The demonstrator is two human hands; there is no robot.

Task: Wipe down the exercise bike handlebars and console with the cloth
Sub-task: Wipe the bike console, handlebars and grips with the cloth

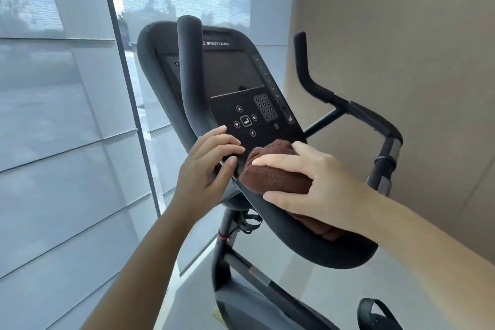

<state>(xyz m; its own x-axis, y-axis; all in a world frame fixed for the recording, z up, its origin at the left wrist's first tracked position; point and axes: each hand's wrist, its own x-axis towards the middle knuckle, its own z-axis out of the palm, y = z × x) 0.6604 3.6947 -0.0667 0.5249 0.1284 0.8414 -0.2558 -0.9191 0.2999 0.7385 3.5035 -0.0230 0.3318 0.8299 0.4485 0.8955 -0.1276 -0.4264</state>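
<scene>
The right hand (pixel 318 185) lies over a folded brown cloth (pixel 273 171), fingers spread across its top and thumb curled under its lower edge, pressing it against the bottom rim of the bike's console (pixel 235 83). Just beside it, the left hand (pixel 206 169) grips the console's lower left corner, fingers bent onto the panel near the buttons (pixel 245 121), thumb below. The left handlebar (pixel 188 67) rises in front of the screen; the right handlebar (pixel 348 107) curves out toward the beige wall (pixel 401 35). Windows (pixel 53 88) fill the left.
</scene>
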